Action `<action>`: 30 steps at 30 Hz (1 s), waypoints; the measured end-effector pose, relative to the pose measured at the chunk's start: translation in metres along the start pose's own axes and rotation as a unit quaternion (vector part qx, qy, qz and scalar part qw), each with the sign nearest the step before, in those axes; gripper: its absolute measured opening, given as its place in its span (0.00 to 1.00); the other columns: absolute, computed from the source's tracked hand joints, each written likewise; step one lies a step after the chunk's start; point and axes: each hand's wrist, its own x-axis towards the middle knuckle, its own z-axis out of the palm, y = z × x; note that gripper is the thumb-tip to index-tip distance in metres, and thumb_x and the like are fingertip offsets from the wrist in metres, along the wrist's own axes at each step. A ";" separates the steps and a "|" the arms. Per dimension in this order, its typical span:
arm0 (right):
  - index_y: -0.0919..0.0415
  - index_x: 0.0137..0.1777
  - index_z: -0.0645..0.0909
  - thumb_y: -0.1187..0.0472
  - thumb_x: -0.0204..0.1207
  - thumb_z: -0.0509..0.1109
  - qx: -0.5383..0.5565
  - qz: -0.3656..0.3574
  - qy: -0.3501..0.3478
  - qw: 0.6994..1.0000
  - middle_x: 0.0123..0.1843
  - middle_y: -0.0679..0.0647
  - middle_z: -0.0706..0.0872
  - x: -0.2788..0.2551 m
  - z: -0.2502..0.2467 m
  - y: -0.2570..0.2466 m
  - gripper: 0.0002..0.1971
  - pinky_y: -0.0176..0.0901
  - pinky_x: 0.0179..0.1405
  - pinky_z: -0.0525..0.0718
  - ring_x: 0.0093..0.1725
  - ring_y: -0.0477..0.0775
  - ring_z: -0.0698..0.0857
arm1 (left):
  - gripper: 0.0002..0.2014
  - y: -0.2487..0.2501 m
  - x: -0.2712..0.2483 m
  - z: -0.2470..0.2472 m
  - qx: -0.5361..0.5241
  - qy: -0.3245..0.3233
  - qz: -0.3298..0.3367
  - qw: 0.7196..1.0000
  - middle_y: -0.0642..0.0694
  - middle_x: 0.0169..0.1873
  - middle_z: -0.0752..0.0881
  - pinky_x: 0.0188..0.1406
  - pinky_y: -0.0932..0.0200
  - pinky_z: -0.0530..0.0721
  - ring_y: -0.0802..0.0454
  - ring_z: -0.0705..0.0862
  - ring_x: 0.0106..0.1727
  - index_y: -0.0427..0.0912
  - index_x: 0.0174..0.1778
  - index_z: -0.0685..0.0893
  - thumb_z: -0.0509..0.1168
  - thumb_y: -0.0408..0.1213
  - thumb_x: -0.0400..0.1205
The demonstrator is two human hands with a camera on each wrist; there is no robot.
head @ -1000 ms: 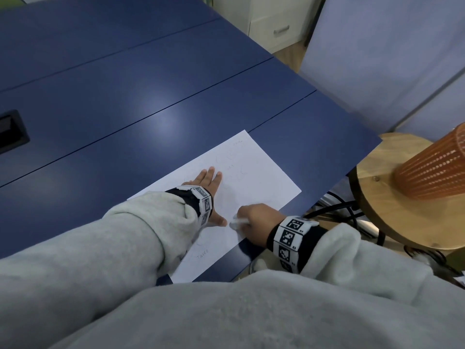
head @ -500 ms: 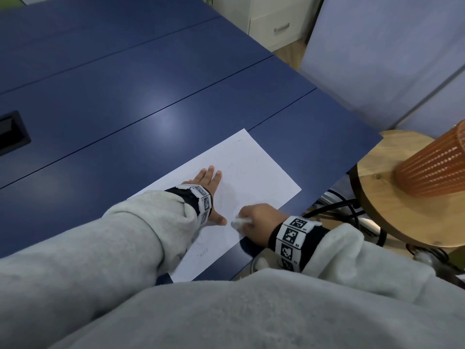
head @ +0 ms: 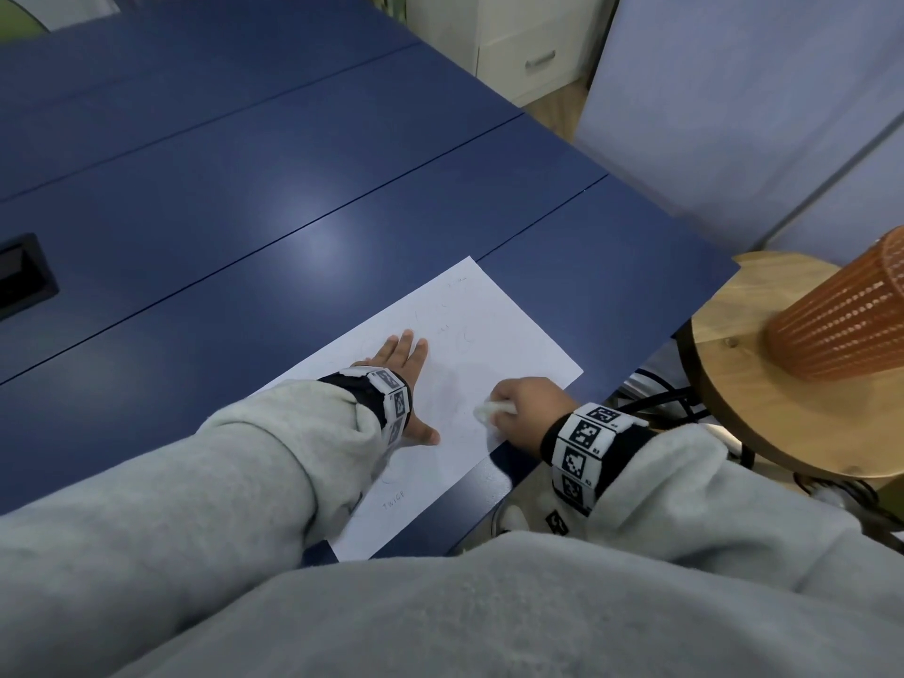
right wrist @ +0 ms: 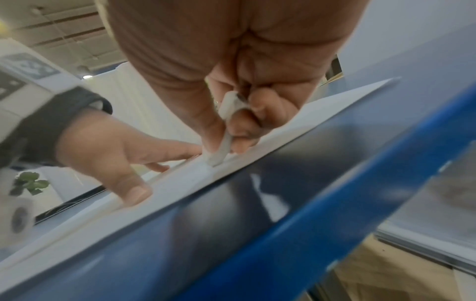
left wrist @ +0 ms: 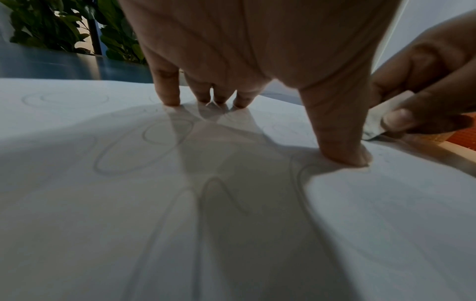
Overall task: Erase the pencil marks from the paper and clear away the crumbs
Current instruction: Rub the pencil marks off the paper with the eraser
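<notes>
A white sheet of paper (head: 494,345) with faint pencil loops and letters lies near the front right corner of the blue table (head: 244,198). My left hand (head: 408,379) lies flat on the sheet, fingers straight and thumb spread, pressing it down; the left wrist view shows the fingertips (left wrist: 170,97) and thumb on the paper (left wrist: 77,203) among pencil ovals (left wrist: 144,146). My right hand (head: 523,408) pinches a white eraser (head: 494,410) with its tip on the paper by the sheet's near edge. In the right wrist view the eraser (right wrist: 226,140) touches the sheet (right wrist: 180,183).
A round wooden stool (head: 763,408) stands just right of the table corner and carries an orange mesh basket (head: 851,315) lying on its side. Cables (head: 655,398) run under the table edge. A black recessed slot (head: 19,276) sits in the tabletop at far left.
My right hand with the eraser has shifted slightly away from me along the paper's near edge. The left hand has stayed flat in the same spot.
</notes>
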 end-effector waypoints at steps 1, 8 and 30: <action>0.55 0.53 0.82 0.59 0.77 0.58 -0.001 0.001 0.001 1.000 0.52 0.50 0.84 -0.001 0.000 0.000 0.12 0.41 0.50 0.80 0.53 0.54 0.82 | 0.64 0.000 0.000 0.001 0.000 0.001 0.000 1.000 0.46 0.82 0.29 0.81 0.43 0.49 0.48 0.34 0.84 0.45 0.82 0.30 0.70 0.67 0.69; 0.58 0.53 0.83 0.58 0.77 0.60 -0.014 -0.027 -0.033 0.999 0.52 0.51 0.85 -0.004 0.000 -0.006 0.11 0.40 0.48 0.78 0.51 0.52 0.81 | 0.64 0.001 0.000 -0.001 -0.002 -0.004 -0.001 1.000 0.45 0.82 0.29 0.81 0.43 0.49 0.48 0.34 0.84 0.44 0.82 0.30 0.71 0.66 0.69; 0.56 0.54 0.83 0.58 0.76 0.60 0.016 0.010 -0.010 1.000 0.55 0.50 0.85 -0.001 -0.002 -0.003 0.13 0.42 0.52 0.81 0.53 0.52 0.82 | 0.64 0.002 0.002 0.000 -0.008 -0.008 -0.005 1.000 0.45 0.82 0.29 0.81 0.42 0.49 0.48 0.33 0.84 0.44 0.82 0.29 0.70 0.66 0.69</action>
